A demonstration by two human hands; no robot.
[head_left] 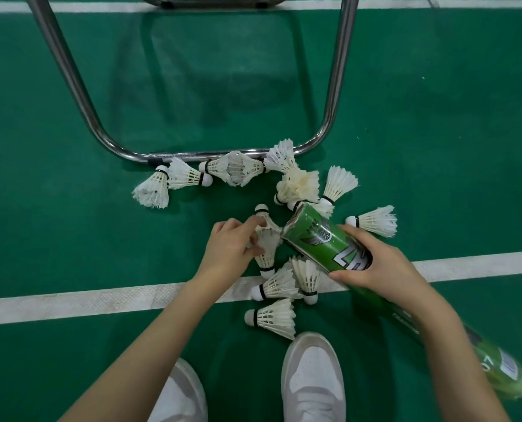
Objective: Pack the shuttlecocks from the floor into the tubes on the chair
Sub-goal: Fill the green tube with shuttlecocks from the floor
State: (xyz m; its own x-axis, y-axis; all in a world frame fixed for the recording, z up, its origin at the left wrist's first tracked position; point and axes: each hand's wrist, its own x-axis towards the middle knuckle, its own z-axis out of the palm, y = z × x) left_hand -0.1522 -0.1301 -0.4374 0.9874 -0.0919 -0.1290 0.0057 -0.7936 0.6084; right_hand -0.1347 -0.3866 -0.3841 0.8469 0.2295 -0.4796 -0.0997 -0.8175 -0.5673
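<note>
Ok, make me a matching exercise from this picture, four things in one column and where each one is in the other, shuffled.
Things:
1. green cardboard shuttlecock tube
2. shiny metal chair frame
3. white painted court line
4. pale grey sneaker

Places:
A. bottom of the view
B. in the right hand
C. top, standing on the green floor
D. running under the forearms

Pairs: 1-B, 2-C, 3-D, 4-A

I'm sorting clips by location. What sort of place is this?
Most likely an indoor badminton court: green sports flooring with a painted white line, and feather shuttlecocks scattered beside a green shuttlecock tube.
</note>
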